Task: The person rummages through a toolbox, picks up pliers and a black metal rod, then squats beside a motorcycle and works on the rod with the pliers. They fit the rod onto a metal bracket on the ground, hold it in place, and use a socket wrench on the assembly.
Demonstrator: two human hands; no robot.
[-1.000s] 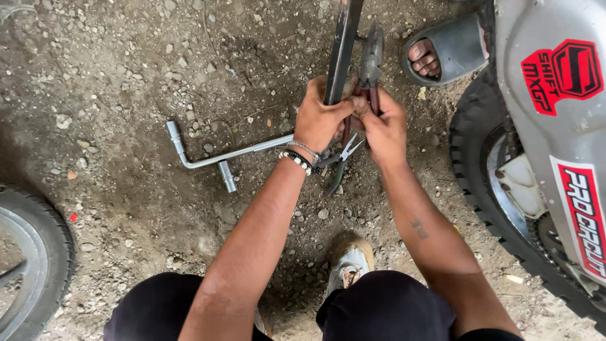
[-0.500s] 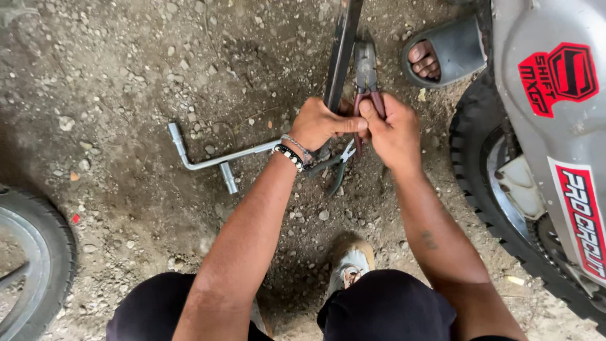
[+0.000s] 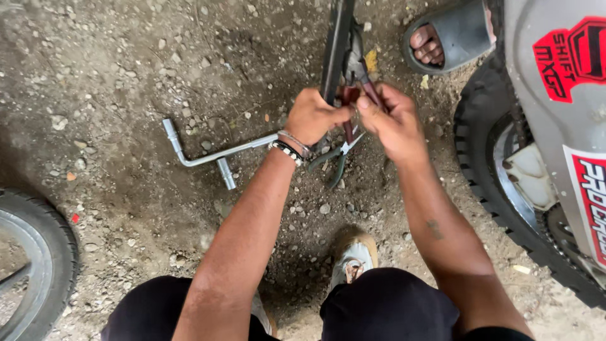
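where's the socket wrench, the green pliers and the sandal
socket wrench [image 3: 211, 156], head view, on the bent steel shaft
green pliers [image 3: 333, 165], head view, on a green handle below the hands
sandal [image 3: 464, 31], head view, on the grey strap over the toes

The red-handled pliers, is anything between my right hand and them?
Nothing visible. The right hand already grips the red-handled pliers, against the dark upright bar that the left hand holds. The green-handled pliers lie on the ground below.
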